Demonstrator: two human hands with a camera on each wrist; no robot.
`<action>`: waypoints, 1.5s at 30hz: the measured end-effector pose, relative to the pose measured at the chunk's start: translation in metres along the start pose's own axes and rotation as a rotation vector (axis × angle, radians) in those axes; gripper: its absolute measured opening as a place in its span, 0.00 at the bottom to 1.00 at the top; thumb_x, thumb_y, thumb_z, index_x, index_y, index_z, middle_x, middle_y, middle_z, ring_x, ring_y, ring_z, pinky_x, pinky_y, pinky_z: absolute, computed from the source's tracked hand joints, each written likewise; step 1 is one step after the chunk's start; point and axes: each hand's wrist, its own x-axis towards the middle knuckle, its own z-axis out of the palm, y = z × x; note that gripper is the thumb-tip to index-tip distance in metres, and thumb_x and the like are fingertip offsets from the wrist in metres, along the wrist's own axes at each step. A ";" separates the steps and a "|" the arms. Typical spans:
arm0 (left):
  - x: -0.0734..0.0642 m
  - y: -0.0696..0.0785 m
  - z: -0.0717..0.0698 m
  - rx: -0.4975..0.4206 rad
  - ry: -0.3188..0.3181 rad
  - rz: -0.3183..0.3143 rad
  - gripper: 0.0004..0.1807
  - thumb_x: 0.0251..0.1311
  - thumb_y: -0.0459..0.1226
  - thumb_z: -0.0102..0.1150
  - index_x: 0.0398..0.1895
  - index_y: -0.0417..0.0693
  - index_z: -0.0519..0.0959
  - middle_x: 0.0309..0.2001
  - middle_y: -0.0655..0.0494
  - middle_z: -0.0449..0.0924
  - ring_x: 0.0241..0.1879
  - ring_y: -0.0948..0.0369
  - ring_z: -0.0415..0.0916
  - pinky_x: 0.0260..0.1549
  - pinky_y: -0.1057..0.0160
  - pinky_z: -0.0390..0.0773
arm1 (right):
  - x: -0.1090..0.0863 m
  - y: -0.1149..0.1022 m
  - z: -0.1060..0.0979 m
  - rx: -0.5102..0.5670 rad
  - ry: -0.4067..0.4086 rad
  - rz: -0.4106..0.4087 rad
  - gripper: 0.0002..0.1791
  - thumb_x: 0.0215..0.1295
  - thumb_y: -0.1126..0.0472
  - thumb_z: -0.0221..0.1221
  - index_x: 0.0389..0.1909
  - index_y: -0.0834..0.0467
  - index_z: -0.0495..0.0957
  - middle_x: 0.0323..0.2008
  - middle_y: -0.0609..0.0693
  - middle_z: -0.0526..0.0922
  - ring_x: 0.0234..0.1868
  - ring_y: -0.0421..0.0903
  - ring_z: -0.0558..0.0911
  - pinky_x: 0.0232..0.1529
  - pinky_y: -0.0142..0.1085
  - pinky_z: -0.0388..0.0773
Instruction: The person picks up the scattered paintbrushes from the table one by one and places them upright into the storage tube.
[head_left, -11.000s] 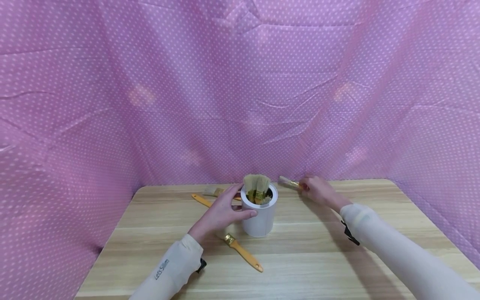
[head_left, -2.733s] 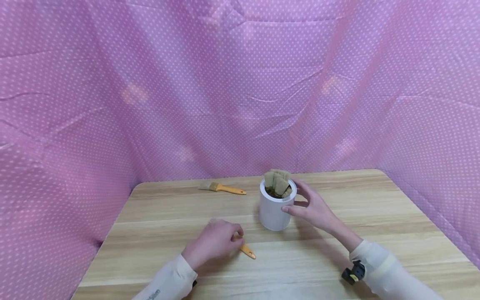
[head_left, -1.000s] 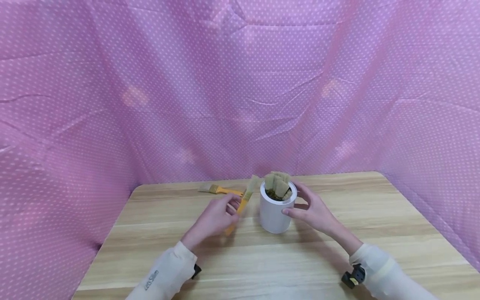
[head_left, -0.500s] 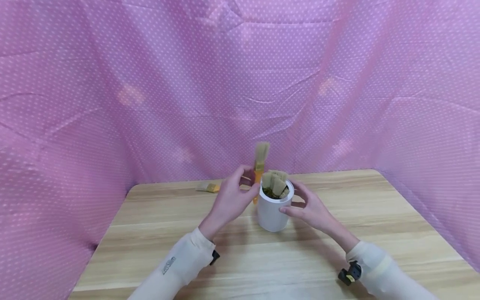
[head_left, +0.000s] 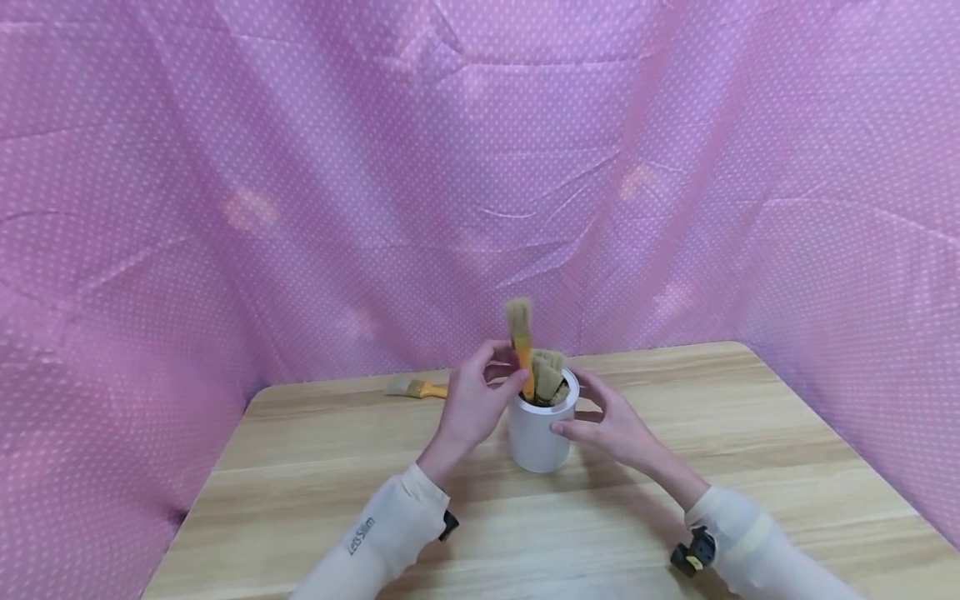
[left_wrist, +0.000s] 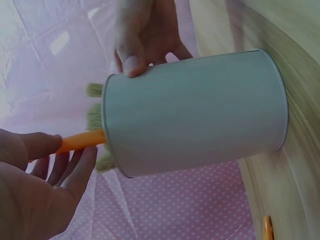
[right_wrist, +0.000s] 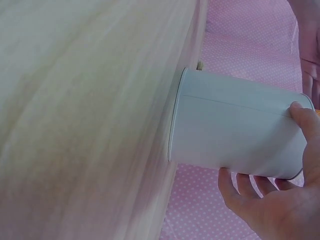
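Note:
A white cylindrical can (head_left: 537,433) stands on the wooden table (head_left: 675,467) with several brushes bristle-up inside. My left hand (head_left: 504,368) pinches an orange-handled brush (head_left: 521,348) upright. Its bristles point up and its handle end dips inside the can's rim. In the left wrist view the orange handle (left_wrist: 80,141) runs from my fingers (left_wrist: 75,170) to the can (left_wrist: 195,112). My right hand (head_left: 594,414) grips the can's right side. In the right wrist view its thumb and fingers (right_wrist: 240,186) wrap round the can (right_wrist: 235,132).
Another orange-handled brush (head_left: 414,387) lies flat near the table's far left edge. Pink dotted cloth (head_left: 300,167) walls in the back and both sides. Bare wood (head_left: 570,533) spans the front of the table.
My left hand has lifted the brush off the table, turned it bristles-up and carried it right to the can, where its handle now enters the rim. My right hand keeps its hold on the can.

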 end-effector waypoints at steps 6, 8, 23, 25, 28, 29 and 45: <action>0.000 -0.004 0.002 0.115 -0.050 -0.013 0.15 0.63 0.28 0.68 0.52 0.38 0.79 0.46 0.49 0.82 0.46 0.55 0.83 0.44 0.64 0.84 | 0.001 0.001 0.001 -0.001 -0.002 -0.012 0.49 0.56 0.58 0.77 0.77 0.52 0.61 0.69 0.53 0.69 0.67 0.59 0.70 0.59 0.52 0.78; 0.000 -0.004 0.002 0.148 -0.065 -0.001 0.18 0.63 0.28 0.69 0.55 0.37 0.79 0.47 0.48 0.82 0.47 0.54 0.83 0.45 0.63 0.84 | 0.002 0.001 0.001 0.008 -0.005 -0.022 0.49 0.56 0.59 0.77 0.77 0.52 0.61 0.69 0.52 0.69 0.67 0.59 0.70 0.59 0.54 0.77; 0.002 -0.047 -0.031 0.333 0.045 -0.008 0.24 0.71 0.48 0.63 0.64 0.47 0.76 0.53 0.56 0.80 0.51 0.60 0.77 0.55 0.54 0.78 | 0.000 0.002 -0.007 0.034 0.029 -0.010 0.50 0.54 0.61 0.77 0.76 0.53 0.62 0.68 0.54 0.70 0.66 0.60 0.72 0.58 0.55 0.77; 0.004 -0.057 -0.037 0.337 0.046 -0.036 0.22 0.72 0.46 0.61 0.63 0.46 0.76 0.51 0.56 0.80 0.49 0.61 0.78 0.53 0.55 0.78 | -0.001 0.003 -0.007 0.032 0.031 -0.004 0.50 0.54 0.61 0.78 0.76 0.54 0.62 0.68 0.54 0.70 0.66 0.60 0.72 0.58 0.54 0.77; 0.007 -0.072 -0.042 0.377 0.013 -0.097 0.20 0.73 0.43 0.60 0.63 0.44 0.76 0.49 0.56 0.80 0.46 0.60 0.79 0.49 0.56 0.80 | -0.003 0.005 -0.006 0.023 0.039 0.005 0.51 0.54 0.60 0.78 0.76 0.54 0.61 0.69 0.54 0.69 0.66 0.60 0.72 0.58 0.52 0.78; 0.008 -0.077 -0.043 0.399 -0.004 -0.120 0.20 0.73 0.42 0.60 0.62 0.43 0.76 0.48 0.55 0.80 0.46 0.59 0.79 0.48 0.56 0.80 | -0.003 0.005 -0.006 0.019 0.042 0.009 0.51 0.54 0.59 0.78 0.76 0.53 0.61 0.69 0.54 0.69 0.66 0.59 0.72 0.58 0.52 0.78; 0.023 -0.116 -0.036 0.964 -0.445 -0.515 0.30 0.67 0.46 0.61 0.70 0.44 0.72 0.63 0.42 0.65 0.60 0.44 0.66 0.59 0.41 0.72 | 0.001 0.001 0.003 0.036 0.035 0.000 0.50 0.55 0.61 0.78 0.76 0.54 0.62 0.68 0.54 0.70 0.66 0.57 0.73 0.59 0.54 0.77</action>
